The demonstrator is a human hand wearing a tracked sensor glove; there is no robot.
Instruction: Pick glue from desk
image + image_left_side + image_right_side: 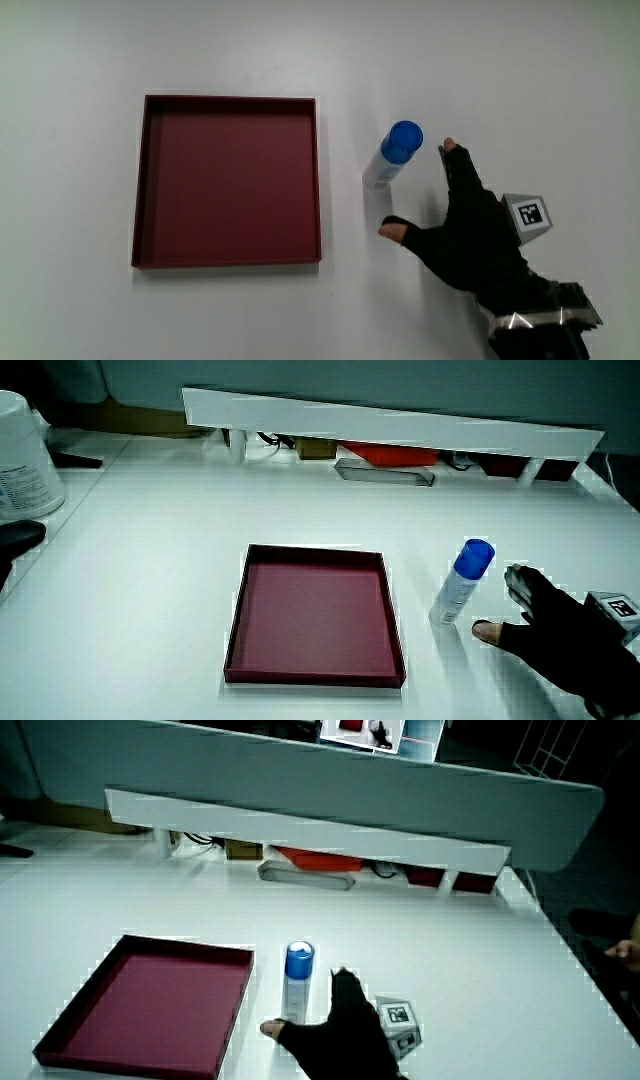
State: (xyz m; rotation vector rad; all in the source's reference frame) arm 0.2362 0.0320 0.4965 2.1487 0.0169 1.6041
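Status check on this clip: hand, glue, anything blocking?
Hand open beside the glue stick, fingers spread, not touching. Glue upright on the desk, between hand and red tray. Nothing between hand and glue.

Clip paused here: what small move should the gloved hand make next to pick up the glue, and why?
Probably slide a little closer and close around the blue-capped white glue stick. It stands upright on the white table beside the shallow dark red square tray, and the hand rests beside it with thumb and fingers spread toward it, not touching it yet.
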